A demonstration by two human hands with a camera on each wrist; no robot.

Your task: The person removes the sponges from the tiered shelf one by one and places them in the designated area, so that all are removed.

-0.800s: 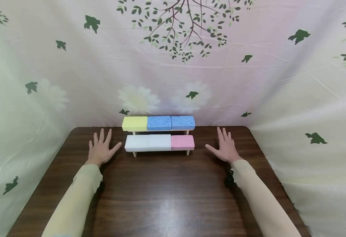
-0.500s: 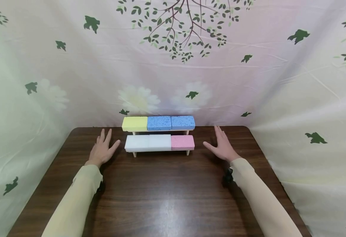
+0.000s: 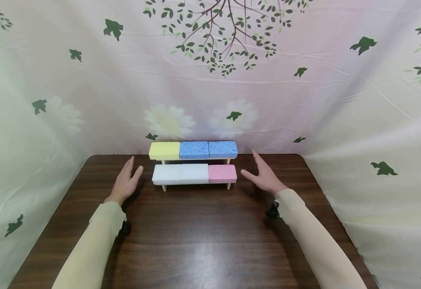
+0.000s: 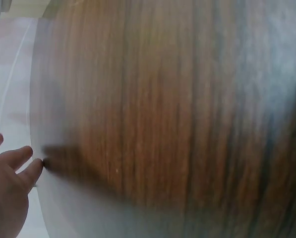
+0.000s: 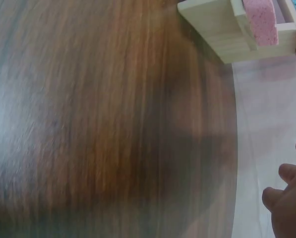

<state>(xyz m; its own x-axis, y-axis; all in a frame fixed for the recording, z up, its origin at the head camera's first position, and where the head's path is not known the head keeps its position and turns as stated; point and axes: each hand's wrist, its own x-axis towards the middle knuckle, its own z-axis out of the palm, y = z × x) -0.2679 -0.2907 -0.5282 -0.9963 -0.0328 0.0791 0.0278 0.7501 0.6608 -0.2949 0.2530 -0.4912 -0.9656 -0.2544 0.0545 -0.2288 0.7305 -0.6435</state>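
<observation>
Pale wood makes up the two-tier rack (image 5: 212, 25), which stands at the far side of the desk (image 3: 203, 228), near the patterned cloth (image 3: 196, 92). Its upper tier bears the yellow sponge (image 3: 164, 150) at the left end, then two blue sponges (image 3: 194, 149); the lower bears two white sponges (image 3: 167, 174) and, at the right end, the pink sponge (image 3: 223, 174). To the left of the rack is the left hand (image 3: 124, 184); to its right, a little nearer, the right hand (image 3: 264, 176). Both are apart from it, thumbs towards it, fingers released and holding nothing. I judge this an approach, with no sponge yet touched. A next move on the sponges would probably call for bringing a hand inward and closing the fingers across one, without jostling its neighbours or tipping the rack.
</observation>
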